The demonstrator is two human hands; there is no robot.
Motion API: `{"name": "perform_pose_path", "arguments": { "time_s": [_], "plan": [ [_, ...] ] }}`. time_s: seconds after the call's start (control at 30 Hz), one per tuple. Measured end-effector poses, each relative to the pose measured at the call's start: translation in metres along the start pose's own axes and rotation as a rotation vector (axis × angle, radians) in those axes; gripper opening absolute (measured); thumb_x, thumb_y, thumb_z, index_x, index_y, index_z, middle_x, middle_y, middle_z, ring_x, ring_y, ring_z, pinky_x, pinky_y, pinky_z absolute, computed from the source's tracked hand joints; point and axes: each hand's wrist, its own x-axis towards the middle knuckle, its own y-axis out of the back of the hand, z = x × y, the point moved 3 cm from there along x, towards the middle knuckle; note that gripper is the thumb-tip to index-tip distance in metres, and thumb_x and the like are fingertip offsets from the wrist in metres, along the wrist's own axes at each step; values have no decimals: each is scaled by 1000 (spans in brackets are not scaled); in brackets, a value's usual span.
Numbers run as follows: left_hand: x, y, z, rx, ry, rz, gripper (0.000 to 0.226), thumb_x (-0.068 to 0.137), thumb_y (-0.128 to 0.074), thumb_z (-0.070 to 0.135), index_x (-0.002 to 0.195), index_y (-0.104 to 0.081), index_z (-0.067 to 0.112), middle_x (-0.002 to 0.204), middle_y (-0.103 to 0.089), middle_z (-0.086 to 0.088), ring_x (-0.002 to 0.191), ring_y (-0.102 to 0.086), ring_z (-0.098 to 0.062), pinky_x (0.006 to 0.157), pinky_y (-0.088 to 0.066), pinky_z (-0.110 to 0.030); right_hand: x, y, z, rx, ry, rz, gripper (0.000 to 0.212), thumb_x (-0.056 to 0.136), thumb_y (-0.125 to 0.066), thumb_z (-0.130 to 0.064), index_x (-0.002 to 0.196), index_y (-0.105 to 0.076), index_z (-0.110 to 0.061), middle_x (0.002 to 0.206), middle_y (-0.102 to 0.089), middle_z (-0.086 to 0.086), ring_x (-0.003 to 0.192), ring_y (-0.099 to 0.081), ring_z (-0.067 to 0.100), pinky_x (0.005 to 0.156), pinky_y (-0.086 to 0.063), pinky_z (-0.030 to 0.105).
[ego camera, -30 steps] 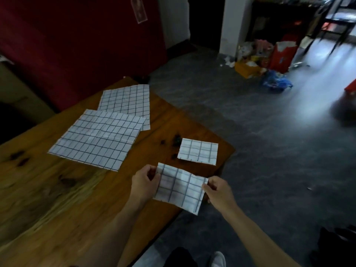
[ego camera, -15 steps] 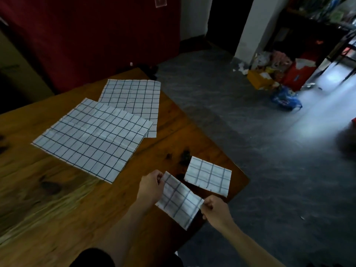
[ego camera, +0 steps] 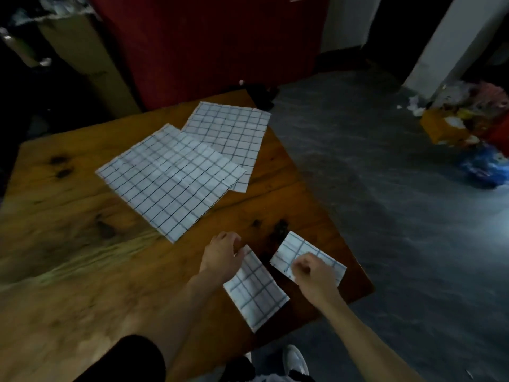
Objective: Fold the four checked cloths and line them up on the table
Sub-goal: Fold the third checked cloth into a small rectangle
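Two unfolded checked cloths lie overlapping at the back of the wooden table (ego camera: 82, 244): the nearer one (ego camera: 170, 177) partly covers the farther one (ego camera: 231, 130). Two folded cloths lie near the table's right front corner. The nearer folded cloth (ego camera: 256, 288) lies flat, and my left hand (ego camera: 221, 256) pinches its far left corner. My right hand (ego camera: 311, 274) hovers with curled fingers over the near edge of the other folded cloth (ego camera: 300, 249) and hides part of it. The picture is motion-blurred.
The table's right edge runs just past the folded cloths, with grey floor (ego camera: 399, 202) beyond. Dark knots (ego camera: 279, 227) mark the wood beside the cloths. A red cabinet (ego camera: 209, 42) stands behind the table. Bags and clutter (ego camera: 468, 125) sit on the floor at far right.
The folded cloth held up between both hands now lies on the table beside the other folded one. My right hand let go and moved over that other cloth. The camera swung left.
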Motion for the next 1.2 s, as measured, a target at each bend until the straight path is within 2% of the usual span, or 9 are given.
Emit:
{"name": "perform_pose_path", "arguments": {
  "time_s": [0.1,0.23,0.37,0.47,0.6,0.7,0.87,1.0,1.2],
  "plan": [
    [-26,11,2,-11,104,83,39,96,-55,39,132,-48,25,124,-56,6,113,-51,-15,93,-49,-33,9,11,-13,-13,136,-63,8,94,-62,-24,87,-62,-24,80,-66,-11,75,-60,-7,60,-45,8],
    [-67,20,-1,-27,216,183,43,97,-55,39,136,-48,21,129,-56,2,112,-54,-16,90,-48,-30,20,15,-31,-57,267,-134,4,95,-60,-27,97,-62,-24,93,-64,-9,85,-60,5,68,-46,21],
    [-112,31,-6,-51,289,259,43,96,-58,38,135,-49,23,132,-56,-1,115,-56,-20,89,-49,-34,15,-1,-61,-230,424,-193,18,95,-59,-31,111,-57,-24,108,-55,-6,97,-54,8,76,-44,22],
    [-144,45,-17,-50,320,350,43,95,-59,38,135,-49,24,132,-55,0,109,-60,-21,87,-48,-35,3,-23,-87,-312,555,-244,25,95,-57,-35,119,-54,-26,118,-52,-5,101,-51,8,78,-42,23],
    [-194,62,-49,-69,384,414,48,96,-56,44,137,-45,23,135,-52,-2,107,-59,-23,89,-49,-38,-24,-55,-119,-414,674,-304,38,95,-56,-41,129,-50,-27,130,-49,-3,114,-48,13,87,-45,30],
    [-239,74,-82,-65,427,456,54,95,-55,48,141,-40,25,138,-50,-2,111,-56,-22,95,-48,-39,-54,-89,-144,-487,739,-344,44,95,-51,-48,134,-45,-29,137,-45,-3,123,-43,16,98,-45,39],
    [-329,97,-150,-46,463,549,59,94,-53,52,146,-35,29,144,-46,-1,128,-46,-19,103,-42,-37,-119,-172,-190,-590,835,-384,53,95,-50,-51,142,-39,-29,147,-39,-3,135,-35,20,106,-38,40],
    [-409,112,-211,-62,513,627,62,93,-54,52,148,-35,31,145,-43,0,131,-41,-19,107,-39,-39,-179,-252,-216,-617,883,-434,59,95,-45,-56,147,-33,-32,155,-32,-3,143,-26,18,114,-31,47],
    [-505,124,-279,-141,603,762,57,92,-60,46,143,-42,30,140,-48,4,128,-42,-13,108,-34,-32,-260,-329,-249,-474,1047,-524,52,95,-51,-48,143,-41,-29,147,-41,-6,137,-34,10,112,-37,43]
  ]
}}
